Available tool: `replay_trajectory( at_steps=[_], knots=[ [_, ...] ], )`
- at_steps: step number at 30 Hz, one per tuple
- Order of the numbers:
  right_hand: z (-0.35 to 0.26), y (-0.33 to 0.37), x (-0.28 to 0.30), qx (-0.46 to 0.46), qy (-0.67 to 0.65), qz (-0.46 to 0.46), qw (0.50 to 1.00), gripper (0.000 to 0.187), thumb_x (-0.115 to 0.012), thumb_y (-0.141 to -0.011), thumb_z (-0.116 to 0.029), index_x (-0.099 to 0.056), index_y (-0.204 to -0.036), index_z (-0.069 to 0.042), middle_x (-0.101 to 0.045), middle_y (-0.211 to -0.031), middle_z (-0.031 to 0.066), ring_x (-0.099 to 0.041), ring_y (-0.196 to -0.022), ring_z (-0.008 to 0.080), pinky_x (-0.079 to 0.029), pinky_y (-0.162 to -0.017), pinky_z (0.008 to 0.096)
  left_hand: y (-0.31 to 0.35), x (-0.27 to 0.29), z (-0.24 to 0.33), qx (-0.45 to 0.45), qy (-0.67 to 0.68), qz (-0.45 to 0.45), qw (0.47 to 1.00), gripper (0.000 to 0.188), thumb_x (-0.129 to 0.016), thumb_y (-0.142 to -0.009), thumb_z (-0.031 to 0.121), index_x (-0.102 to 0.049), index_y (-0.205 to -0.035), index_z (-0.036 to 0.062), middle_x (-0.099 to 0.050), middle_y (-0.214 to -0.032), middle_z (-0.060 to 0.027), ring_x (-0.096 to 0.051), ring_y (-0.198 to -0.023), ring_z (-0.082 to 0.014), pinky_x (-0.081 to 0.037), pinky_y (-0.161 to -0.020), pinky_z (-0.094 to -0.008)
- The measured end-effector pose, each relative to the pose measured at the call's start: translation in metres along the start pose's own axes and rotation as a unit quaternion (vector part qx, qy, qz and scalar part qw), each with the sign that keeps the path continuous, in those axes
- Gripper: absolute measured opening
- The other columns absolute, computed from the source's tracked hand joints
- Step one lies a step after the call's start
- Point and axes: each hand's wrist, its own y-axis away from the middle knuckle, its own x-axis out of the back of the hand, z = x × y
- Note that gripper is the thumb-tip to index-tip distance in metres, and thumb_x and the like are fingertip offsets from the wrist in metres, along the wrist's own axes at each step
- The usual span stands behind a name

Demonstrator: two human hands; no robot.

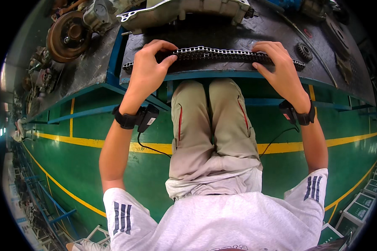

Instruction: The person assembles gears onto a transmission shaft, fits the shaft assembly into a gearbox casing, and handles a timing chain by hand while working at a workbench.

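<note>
A dark metal roller chain (213,52) lies stretched from left to right near the front edge of the workbench (188,74), its strands lying close along each other. My left hand (151,62) grips the chain toward its left side, thumb and fingers closing around it. Toward the other side, my right hand (275,62) pinches the same chain between thumb and fingers. Both chain ends stick out past my hands. Each wrist wears a black strap with a small box and a cable.
Behind the chain sits a large metal casing (188,11). To the right are a small gear (304,51), a thin rod (318,58) and a large dark ring (337,35). A rusty brake drum (69,37) stands on the left bench. My knees are just below the bench edge.
</note>
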Motion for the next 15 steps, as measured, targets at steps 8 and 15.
replay_trajectory(
  at_steps=[8, 15],
  knots=[
    [-0.046, 0.009, -0.016, 0.127, -0.052, 0.046, 0.989, 0.026, -0.079, -0.082, 0.000, -0.070, -0.106, -0.002, -0.071, -0.107, 0.0135, -0.067, -0.105, 0.0365, -0.056, -0.092, 0.0433, 0.003, 0.025, -0.007, 0.016, -0.027, -0.016, 0.999, 0.025, -0.077, -0.089, 0.008, -0.076, -0.113, -0.0001, -0.078, -0.111, -0.0129, -0.072, -0.104, -0.0274, -0.052, -0.095, -0.0348],
    [-0.122, 0.027, -0.095, 0.081, -0.378, -0.215, 0.897, 0.018, -0.074, -0.092, -0.008, -0.069, -0.109, -0.005, -0.071, -0.102, 0.0135, -0.069, -0.099, 0.0332, -0.057, -0.085, 0.0437, 0.010, 0.055, -0.017, 0.013, -0.063, -0.022, 0.998, 0.023, -0.077, -0.087, 0.004, -0.076, -0.110, -0.0008, -0.076, -0.116, -0.0139, -0.069, -0.115, -0.0320, -0.050, -0.104, -0.0375]
  ],
)
